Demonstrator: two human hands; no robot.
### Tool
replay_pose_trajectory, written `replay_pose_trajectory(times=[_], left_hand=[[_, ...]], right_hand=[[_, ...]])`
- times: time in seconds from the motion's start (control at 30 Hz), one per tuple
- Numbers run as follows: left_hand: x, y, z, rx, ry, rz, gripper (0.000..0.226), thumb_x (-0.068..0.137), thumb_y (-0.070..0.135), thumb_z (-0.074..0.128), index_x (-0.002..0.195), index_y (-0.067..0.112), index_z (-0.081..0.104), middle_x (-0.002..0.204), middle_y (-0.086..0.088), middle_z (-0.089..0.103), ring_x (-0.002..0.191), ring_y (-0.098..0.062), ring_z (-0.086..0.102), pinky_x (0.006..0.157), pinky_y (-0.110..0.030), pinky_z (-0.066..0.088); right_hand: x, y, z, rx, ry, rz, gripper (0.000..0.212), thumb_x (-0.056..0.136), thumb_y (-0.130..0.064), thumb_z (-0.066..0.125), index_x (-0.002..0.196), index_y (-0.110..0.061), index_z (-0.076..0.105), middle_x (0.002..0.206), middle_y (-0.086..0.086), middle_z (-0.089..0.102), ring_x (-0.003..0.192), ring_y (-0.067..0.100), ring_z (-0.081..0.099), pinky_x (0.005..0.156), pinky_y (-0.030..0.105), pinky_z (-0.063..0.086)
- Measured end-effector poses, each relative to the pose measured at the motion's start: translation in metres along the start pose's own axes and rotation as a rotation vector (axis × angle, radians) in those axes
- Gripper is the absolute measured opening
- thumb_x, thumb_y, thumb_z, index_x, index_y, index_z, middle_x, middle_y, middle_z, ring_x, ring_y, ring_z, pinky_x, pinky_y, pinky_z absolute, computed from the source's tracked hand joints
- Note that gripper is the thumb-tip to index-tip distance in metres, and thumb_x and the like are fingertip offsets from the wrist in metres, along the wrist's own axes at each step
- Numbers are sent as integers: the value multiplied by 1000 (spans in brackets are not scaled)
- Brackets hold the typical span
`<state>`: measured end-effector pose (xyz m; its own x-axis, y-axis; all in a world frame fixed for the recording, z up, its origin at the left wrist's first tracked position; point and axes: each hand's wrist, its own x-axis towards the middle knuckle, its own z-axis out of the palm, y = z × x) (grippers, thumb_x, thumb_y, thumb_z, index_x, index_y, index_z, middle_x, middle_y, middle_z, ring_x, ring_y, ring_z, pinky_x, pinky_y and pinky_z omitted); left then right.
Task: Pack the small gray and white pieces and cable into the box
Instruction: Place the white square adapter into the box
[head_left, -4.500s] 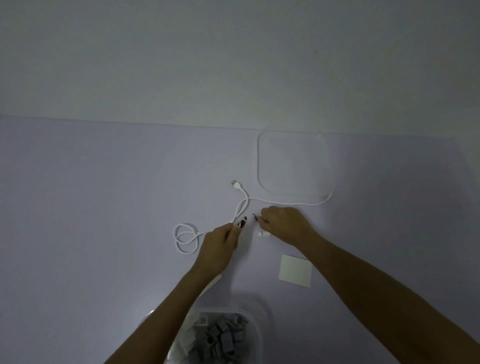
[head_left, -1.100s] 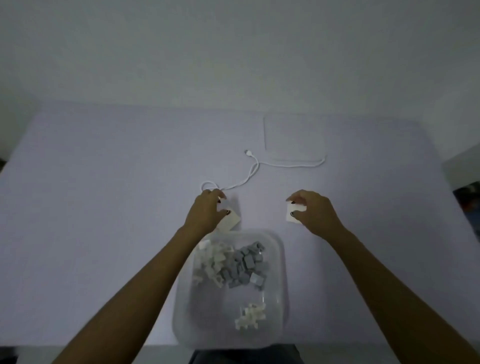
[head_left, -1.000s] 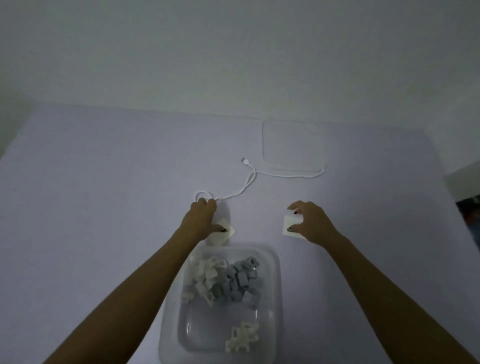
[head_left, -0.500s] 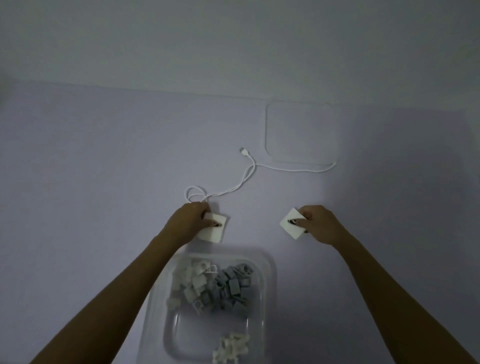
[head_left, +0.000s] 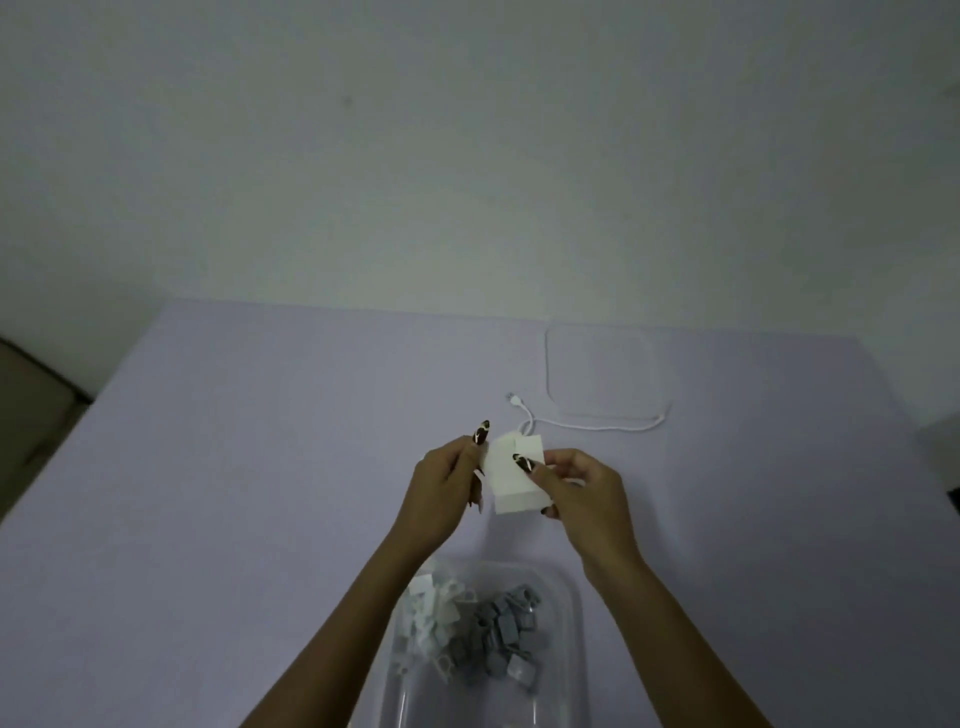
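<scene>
- Where half a second ago each hand pinned its own white card flat on the table, well apart, the two cards now meet in the air above the tabletop — the person has lifted both and brought them together.
- Nearest the camera, the clear plastic box (head_left: 574, 639) sits open on the lilac table (head_left: 234, 493); inside, a heap of white pieces (head_left: 426, 610) lies at the left and a heap of gray pieces (head_left: 501, 636) just beside it at the right, touching where they meet. The box's near end runs out of view, so I cannot tell what else it holds.
- Above the box's far rim, the left hand (head_left: 441, 491) pinches the left edge of the white cards (head_left: 514, 480) with curled fingers, one finger raised free; the right hand (head_left: 587, 491) grips the right edge, thumb laid across the front face.
- Stacking the cards reads as tidying them into one bundle, probably so they go into the box together — a judgement only, since neither card is over the box's opening yet.
- Farther off, the white cable (head_left: 592, 426) lies loose on the table, its plug end (head_left: 514, 399) pointing left; part of its run is hidden behind the cards. It is not yet packed.
- Farthest, a clear square lid (head_left: 602, 374) rests flat on the table, the cable curving along its near edge. The box stays uncovered, so packing looks partway done.
</scene>
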<state>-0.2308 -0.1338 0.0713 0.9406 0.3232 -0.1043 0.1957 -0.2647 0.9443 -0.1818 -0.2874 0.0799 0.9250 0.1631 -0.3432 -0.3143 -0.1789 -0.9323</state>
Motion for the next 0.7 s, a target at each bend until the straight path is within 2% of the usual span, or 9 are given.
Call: replay_pose_trajectory(times=[0.1,0.23,0.33,0.4,0.5,0.6,0.7], left_hand=[[-7,12,-11,22,-11,86,30,96,31,49,78,12,63,62,5,61,47,-7,52,50,-18,41],[-12,23,-28,64,-57,153,25,98,30,49,88,16,67,62,6,62,49,-6,52,52,-17,41],[-15,35,-38,123,-109,204,28,98,33,46,85,15,64,60,7,58,51,-5,50,52,-15,38],[-19,41,-41,150,-132,222,30,98,34,47,86,14,64,63,7,59,52,-3,50,52,-14,37],[-22,42,-39,161,-101,227,25,98,34,47,96,19,68,80,8,68,63,-1,57,55,-13,40],[-29,41,-36,144,-42,239,25,98,31,47,109,24,68,98,9,71,81,-1,62,63,-15,45],[-45,25,-36,112,21,223,30,100,31,42,119,23,63,102,8,69,82,2,62,69,-15,48]], right_hand=[[-16,-14,7,-72,-6,-100,13,81,-19,76,91,-16,67,82,2,67,77,19,66,48,14,47],[-33,-28,6,-105,7,-182,26,79,-24,78,99,-26,61,90,1,65,80,15,66,53,19,50],[-39,-33,-4,-147,-25,-196,9,82,-24,74,88,-29,71,84,-6,71,75,11,66,59,20,53],[-45,-34,-8,-145,-61,-202,7,84,-18,72,80,-24,74,74,-7,73,67,7,66,58,17,50],[-54,-35,-11,-150,-102,-193,9,85,-11,69,81,-17,75,70,-3,72,59,2,64,56,15,49],[-63,-35,-11,-108,-151,-120,7,85,-12,69,83,-13,75,68,-2,71,59,3,62,57,17,48],[-73,-19,-10,-72,-163,-25,7,85,-13,68,85,-9,75,66,-4,70,53,5,55,51,19,43]])
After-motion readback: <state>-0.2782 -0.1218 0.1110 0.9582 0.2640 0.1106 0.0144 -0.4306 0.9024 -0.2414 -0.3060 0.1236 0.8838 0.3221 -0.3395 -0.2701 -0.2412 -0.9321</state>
